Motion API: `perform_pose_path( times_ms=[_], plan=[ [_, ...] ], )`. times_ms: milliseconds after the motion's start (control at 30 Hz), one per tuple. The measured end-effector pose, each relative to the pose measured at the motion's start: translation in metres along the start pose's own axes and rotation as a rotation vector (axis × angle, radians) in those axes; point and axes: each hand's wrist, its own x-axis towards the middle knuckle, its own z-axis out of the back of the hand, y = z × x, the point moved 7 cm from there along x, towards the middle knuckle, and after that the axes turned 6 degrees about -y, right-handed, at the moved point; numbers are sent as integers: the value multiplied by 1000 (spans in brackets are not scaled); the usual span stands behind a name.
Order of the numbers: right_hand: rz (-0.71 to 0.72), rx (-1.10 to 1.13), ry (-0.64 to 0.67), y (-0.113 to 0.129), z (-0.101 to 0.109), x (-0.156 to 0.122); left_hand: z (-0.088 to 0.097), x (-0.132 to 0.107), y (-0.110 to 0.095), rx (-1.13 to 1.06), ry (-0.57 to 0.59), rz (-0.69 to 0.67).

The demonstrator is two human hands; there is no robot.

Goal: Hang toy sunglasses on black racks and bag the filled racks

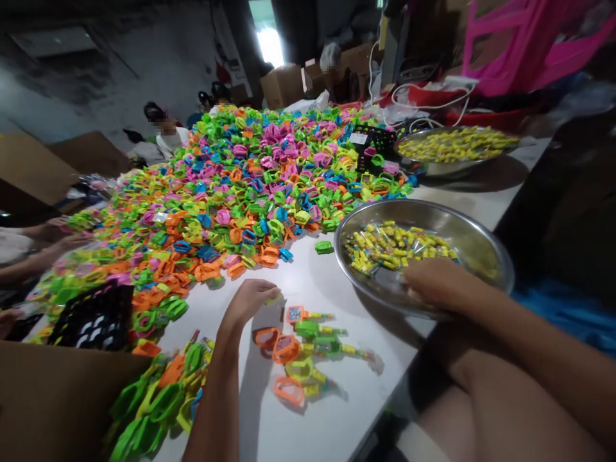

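Observation:
My left hand (248, 300) rests on the white table (308, 276) with fingers curled over a small yellow-green plastic piece (274, 298). My right hand (436, 282) reaches into a steel bowl (486, 240) of yellow wrapped sticks (392, 247), fingers closed down among them; what they grip is hidden. In front of me lie several assembled toys (308, 350), coloured frames with yellow sticks attached. A huge heap of coloured plastic frames (250, 186) covers the table beyond.
A second steel bowl of yellow sticks (452, 147) stands at the back right. A black tray (94, 317) and a cardboard box (52, 398) sit at left, with more finished toys (158, 391) beside them. Other people's hands (58, 234) work at far left.

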Motion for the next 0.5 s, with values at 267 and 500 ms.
perform_pose_path(
  times_ms=[267,500],
  plan=[
    [-99,92,-53,-7,17,-13,10,-15,-44,-385,-80,-57],
    [-6,754,-350,49,45,-35,-15,-39,-87,-625,13,-112]
  ],
)
